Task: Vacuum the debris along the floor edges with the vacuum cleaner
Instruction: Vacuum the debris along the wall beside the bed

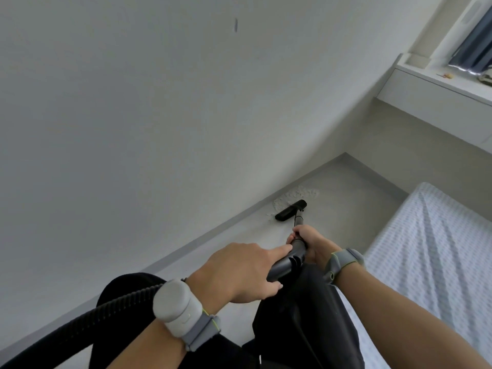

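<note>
The floor head is seen as matt black plastic. The tube above it looks like grey metal with a dull shine. The handle is made of dark grey plastic, smooth and slightly glossy. The hose is black and closely ribbed. The debris is pale, crumbly and rough. The floor is light, smooth and matt, and the wall is finished in matt paint. The bed sheet is cloth with a fine puckered check. A smooth matt plastic pod is carried on a woven grey strap. The trousers are of dark matt cloth.
</note>
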The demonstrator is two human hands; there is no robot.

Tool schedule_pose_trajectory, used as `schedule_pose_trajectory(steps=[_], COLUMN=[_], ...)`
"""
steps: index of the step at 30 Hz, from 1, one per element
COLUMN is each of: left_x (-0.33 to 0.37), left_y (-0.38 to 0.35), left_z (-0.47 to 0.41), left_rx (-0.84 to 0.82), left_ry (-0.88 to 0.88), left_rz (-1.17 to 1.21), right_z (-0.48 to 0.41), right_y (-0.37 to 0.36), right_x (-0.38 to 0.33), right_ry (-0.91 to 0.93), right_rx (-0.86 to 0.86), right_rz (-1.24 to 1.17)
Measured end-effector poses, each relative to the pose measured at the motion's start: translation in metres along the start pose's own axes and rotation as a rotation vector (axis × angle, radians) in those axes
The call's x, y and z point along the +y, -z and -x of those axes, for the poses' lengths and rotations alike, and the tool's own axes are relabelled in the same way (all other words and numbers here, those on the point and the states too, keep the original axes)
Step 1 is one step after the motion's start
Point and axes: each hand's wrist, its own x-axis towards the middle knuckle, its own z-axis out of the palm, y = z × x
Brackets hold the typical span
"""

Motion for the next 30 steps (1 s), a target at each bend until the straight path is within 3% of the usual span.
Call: schedule_pose_trajectory(steps=[6, 22, 30], left_x=[-0.004, 0.014, 0.033], left_y=[-0.008, 0.014, 0.006], left_z=[0.005, 0.032, 0.024], left_rx=[0.033, -0.021, -0.035], left_ry=[0.015, -0.034, -0.119], left_rz=[-0.039, -0.028, -0.056], right_z=[-0.002, 0.031, 0.037], right_y=[-0.006, -0.006, 0.036], right_x=[0.006, 0.015, 0.016], right_ry=[0.069, 0.016, 0.041], right_rx=[0.010, -0.023, 0.034], right_rz=[-0.060, -0.012, -0.078])
